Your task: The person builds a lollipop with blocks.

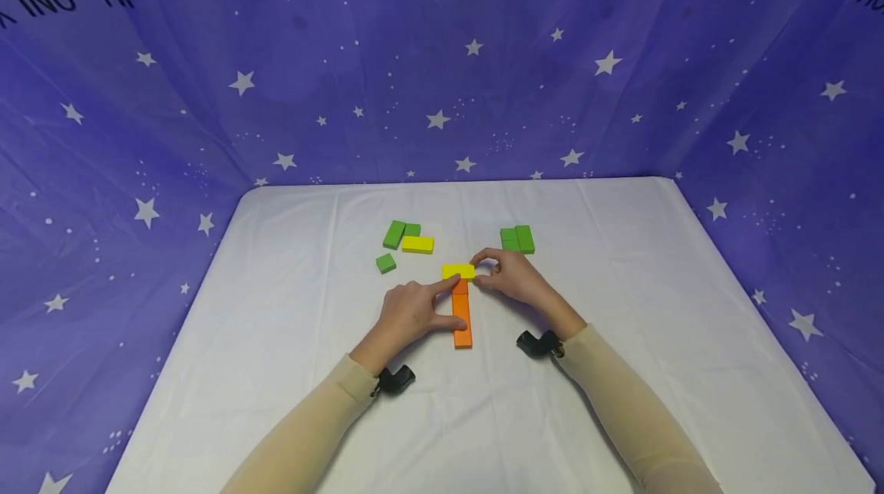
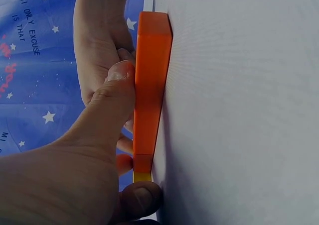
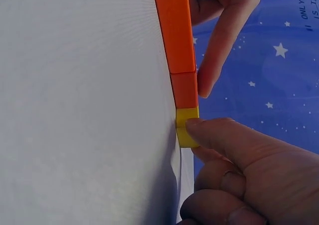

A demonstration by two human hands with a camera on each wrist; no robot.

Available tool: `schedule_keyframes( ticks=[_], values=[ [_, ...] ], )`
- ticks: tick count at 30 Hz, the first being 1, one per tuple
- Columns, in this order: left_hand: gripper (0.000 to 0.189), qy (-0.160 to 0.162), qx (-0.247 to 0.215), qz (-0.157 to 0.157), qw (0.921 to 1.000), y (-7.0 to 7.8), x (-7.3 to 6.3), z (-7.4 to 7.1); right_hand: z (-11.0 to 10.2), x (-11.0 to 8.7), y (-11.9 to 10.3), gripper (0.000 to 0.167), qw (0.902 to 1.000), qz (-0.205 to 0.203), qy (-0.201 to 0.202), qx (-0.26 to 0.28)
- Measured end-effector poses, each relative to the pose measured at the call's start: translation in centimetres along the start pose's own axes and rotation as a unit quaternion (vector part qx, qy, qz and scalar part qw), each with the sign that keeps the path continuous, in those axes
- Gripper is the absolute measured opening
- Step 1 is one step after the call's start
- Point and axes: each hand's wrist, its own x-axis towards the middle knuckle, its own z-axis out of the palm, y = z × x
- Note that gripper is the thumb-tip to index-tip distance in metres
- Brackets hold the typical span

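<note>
A long orange block [image 1: 461, 308] lies on the white tabletop, lined up with a short orange block [image 1: 461, 288] at its far end. Across that end sits a yellow block [image 1: 452, 269], forming a T shape. My left hand [image 1: 409, 308] rests its thumb on the long orange block, while its straight index finger reaches the spot where yellow meets orange. With thumb and index finger my right hand [image 1: 518, 277] pinches the right end of the yellow block. In the right wrist view the right thumb lies against the side of the yellow block [image 3: 185, 137].
Behind my left hand lie several green blocks [image 1: 394, 234] and another yellow block [image 1: 417, 245]. A lone green block [image 1: 386, 263] lies in front of them. More green blocks [image 1: 525, 238] sit behind my right hand. A purple star-printed curtain [image 1: 442, 80] encloses the table [image 1: 276, 371].
</note>
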Motion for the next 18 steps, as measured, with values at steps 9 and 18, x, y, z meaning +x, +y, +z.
schedule_keyframes(
  ticks=[9, 18],
  values=[
    [0.092, 0.002, 0.003, -0.002, 1.0, 0.02, 0.04, -0.06, -0.11, -0.04, -0.28, 0.033, 1.0, 0.001, -0.001, 0.002],
    [0.092, 0.002, 0.001, -0.003, 1.0, 0.06, 0.04, -0.02, -0.51, -0.17, -0.11, 0.04, 0.9992, 0.023, -0.01, 0.03]
  ],
)
